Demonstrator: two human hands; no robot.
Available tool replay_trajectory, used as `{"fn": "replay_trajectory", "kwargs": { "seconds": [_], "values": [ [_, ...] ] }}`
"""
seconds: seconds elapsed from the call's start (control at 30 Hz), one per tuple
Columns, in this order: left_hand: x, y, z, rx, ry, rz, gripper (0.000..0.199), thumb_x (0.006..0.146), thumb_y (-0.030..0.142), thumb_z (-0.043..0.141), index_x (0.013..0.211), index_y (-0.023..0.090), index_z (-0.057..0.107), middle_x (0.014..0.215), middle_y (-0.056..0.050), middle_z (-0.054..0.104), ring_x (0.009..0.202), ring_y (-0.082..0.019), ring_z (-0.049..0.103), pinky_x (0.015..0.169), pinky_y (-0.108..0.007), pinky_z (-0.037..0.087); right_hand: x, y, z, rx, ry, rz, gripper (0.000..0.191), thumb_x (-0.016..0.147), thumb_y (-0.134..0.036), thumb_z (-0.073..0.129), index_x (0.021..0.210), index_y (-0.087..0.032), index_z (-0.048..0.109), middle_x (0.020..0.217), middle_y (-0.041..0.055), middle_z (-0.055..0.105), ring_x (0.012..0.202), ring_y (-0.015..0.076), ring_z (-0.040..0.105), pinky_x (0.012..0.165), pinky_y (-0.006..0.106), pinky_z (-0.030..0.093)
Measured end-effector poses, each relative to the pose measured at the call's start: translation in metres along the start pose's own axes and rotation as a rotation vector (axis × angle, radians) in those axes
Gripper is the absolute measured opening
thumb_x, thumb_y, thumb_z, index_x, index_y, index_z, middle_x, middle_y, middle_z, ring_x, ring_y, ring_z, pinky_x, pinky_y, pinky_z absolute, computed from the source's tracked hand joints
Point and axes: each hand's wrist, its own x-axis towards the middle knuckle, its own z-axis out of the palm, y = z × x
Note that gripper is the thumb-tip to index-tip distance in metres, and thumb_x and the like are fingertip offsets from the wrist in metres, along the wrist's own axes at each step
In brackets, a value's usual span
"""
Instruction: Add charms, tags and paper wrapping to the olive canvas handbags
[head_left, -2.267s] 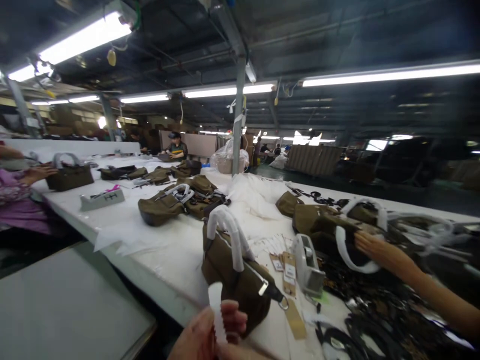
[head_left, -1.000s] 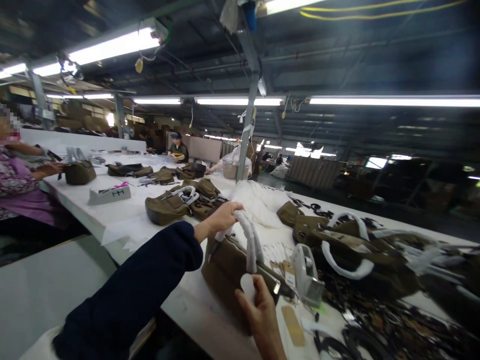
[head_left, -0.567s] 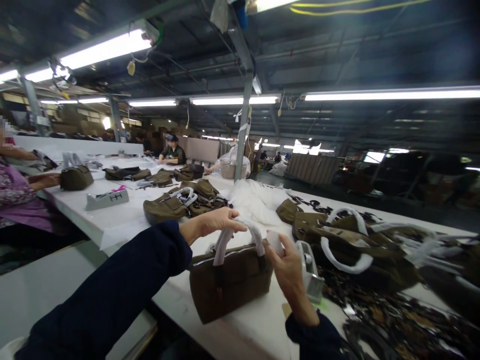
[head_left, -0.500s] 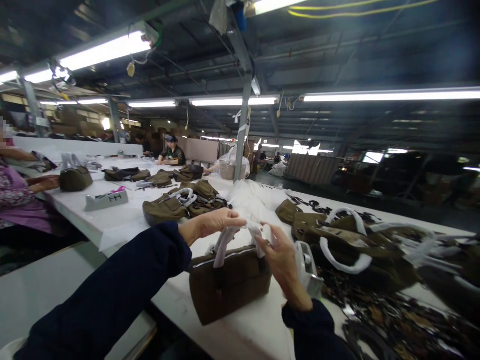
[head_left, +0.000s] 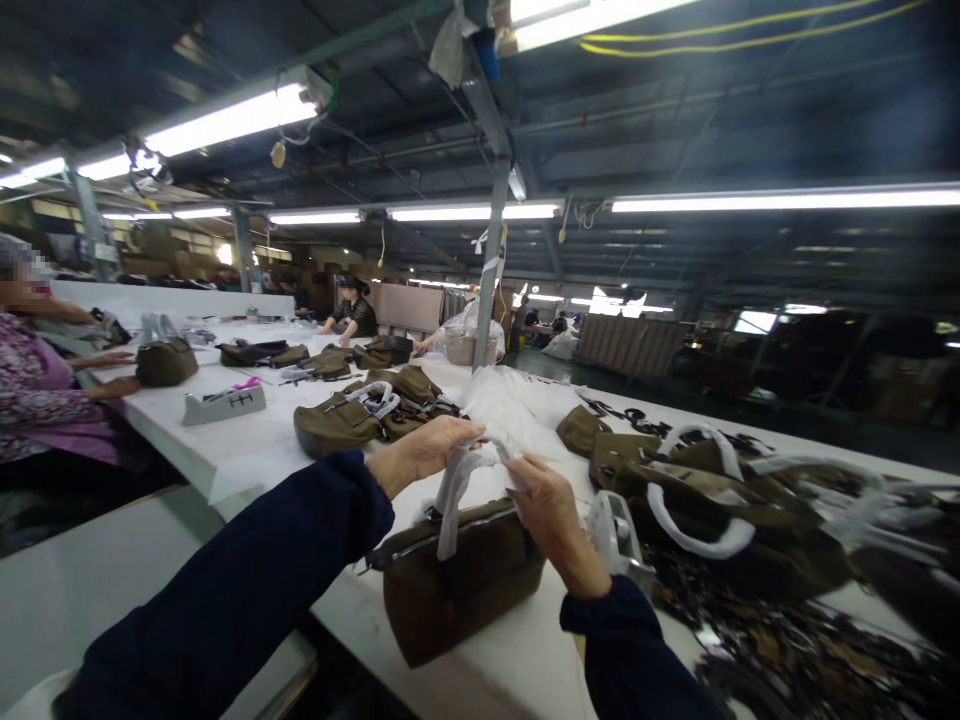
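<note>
Together, left hand (head_left: pixel 427 452) and right hand (head_left: pixel 551 512) clasp the white-wrapped handles (head_left: pixel 453 505) of an olive bag (head_left: pixel 465 592), which sits directly below them on the surface (head_left: pixel 358 622), near a tape dispenser (head_left: pixel 613 530) beyond the right wrist.

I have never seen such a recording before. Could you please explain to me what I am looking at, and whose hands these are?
There is no machine here: these are a person's own bare hands. The camera is worn on the person's head, looking forward and down. The left hand and right hand have their fingers on the white-wrapped handles of a brown bag, which is on a white table. Beyond it lie more bags. To the right are a grey dispenser and a dark, tangled heap whose pieces are hard to make out. The patterned sleeve at far left belongs to another person.
</note>
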Motion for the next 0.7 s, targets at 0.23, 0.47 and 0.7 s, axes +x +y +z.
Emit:
{"fn": "replay_trajectory", "kwargs": {
  "seconds": [0.23, 0.47, 0.7],
  "values": [
    [-0.012, 0.010, 0.002, 0.282, -0.065, 0.061, 0.037, 0.065, 0.043, 0.080, 0.082, 0.014, 0.065, 0.075, 0.001, 0.060, 0.067, -0.012, 0.052, 0.061, -0.024, 0.035, 0.013, -0.001, 0.003, -0.199, -0.030, 0.028, 0.018, 0.082, -0.010, 0.055, 0.091, -0.022, 0.065, 0.089, 0.0027, 0.066, 0.075, 0.0174, 0.059, 0.062, 0.027, 0.034],
    [-0.021, 0.022, 0.017, 0.631, -0.081, 0.194, 0.026, 0.063, 0.034, 0.076, 0.072, 0.016, 0.058, 0.067, 0.004, 0.050, 0.065, -0.012, 0.046, 0.058, -0.023, 0.033, 0.025, 0.009, 0.006, 0.007, 0.143, 0.141, 0.027, 0.074, -0.017, 0.058, 0.101, -0.018, 0.058, 0.077, -0.0001, 0.060, 0.063, 0.0158, 0.052, 0.059, 0.026, 0.034],
    [-0.018, 0.012, 0.012, 0.697, -0.143, 0.201, 0.018, 0.065, 0.016, 0.063, 0.082, 0.017, 0.057, 0.069, 0.002, 0.061, 0.062, -0.014, 0.057, 0.056, -0.023, 0.039, 0.034, 0.022, 0.004, 0.349, -0.031, -0.026, 0.028, 0.068, -0.012, 0.047, 0.088, -0.017, 0.065, 0.071, -0.0019, 0.060, 0.067, 0.0150, 0.053, 0.062, 0.024, 0.038]
  ]
}}
